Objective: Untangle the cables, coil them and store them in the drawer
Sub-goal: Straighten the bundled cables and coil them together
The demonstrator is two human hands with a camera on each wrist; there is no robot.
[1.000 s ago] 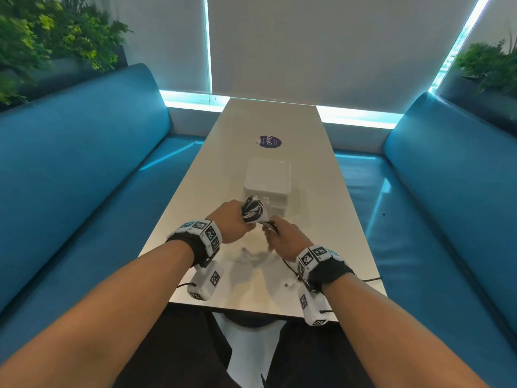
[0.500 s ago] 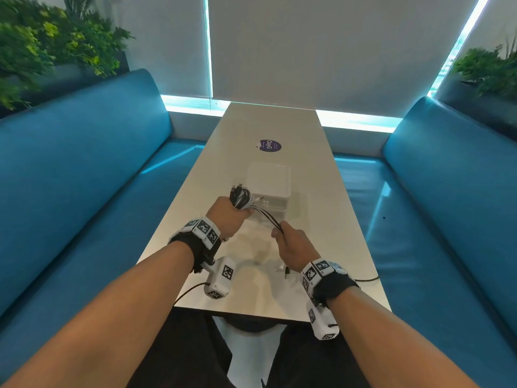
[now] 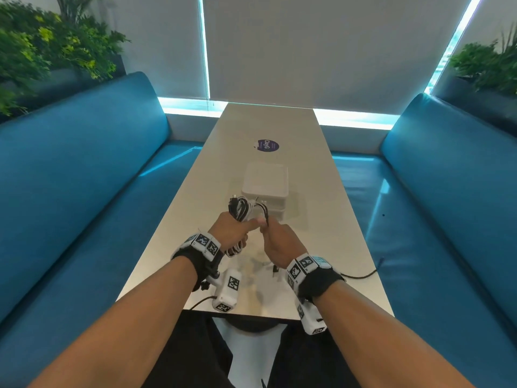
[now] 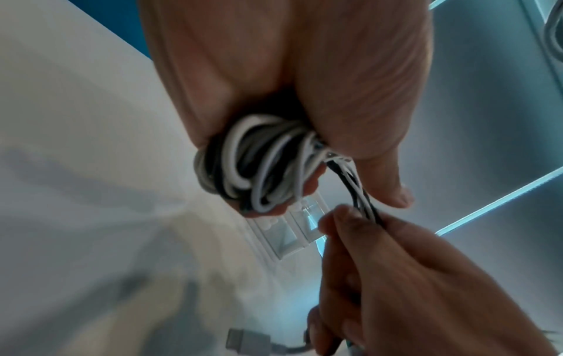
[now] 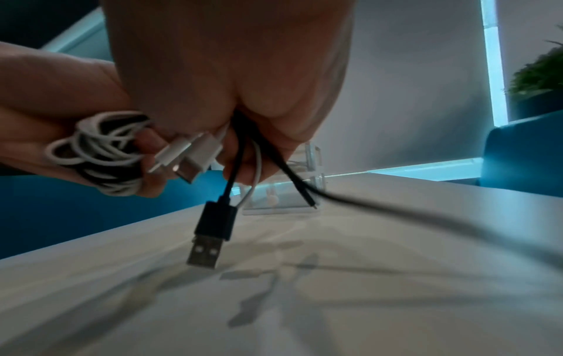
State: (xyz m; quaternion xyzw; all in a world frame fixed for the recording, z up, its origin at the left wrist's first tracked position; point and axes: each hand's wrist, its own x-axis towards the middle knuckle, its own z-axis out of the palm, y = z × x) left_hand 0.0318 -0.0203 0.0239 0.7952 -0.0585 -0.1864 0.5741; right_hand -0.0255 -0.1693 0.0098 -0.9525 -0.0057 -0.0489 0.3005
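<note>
My left hand point(image 3: 233, 229) grips a coiled bundle of black and white cables point(image 3: 240, 210) above the table; in the left wrist view the cable coil point(image 4: 259, 166) fills its fist. My right hand point(image 3: 277, 240) holds the loose cable ends just to the right, strands running from the bundle into its fingers point(image 4: 359, 231). From the right fist hang a black USB plug point(image 5: 210, 228) and white connectors point(image 5: 186, 159), just above the tabletop. The white drawer box point(image 3: 265, 186) stands right behind the hands, its clear drawer fronts point(image 5: 283, 192) facing me.
The long white table point(image 3: 321, 219) runs away from me between two blue benches point(image 3: 84, 177). A purple sticker point(image 3: 268, 145) lies beyond the box. A black cable point(image 3: 361, 274) trails off the table's right edge. Plants stand in the far corners.
The right hand drew back from the bundle, pulling strands out, then came in close again beside the left hand. The left hand still holds the coil up in front of the box.
</note>
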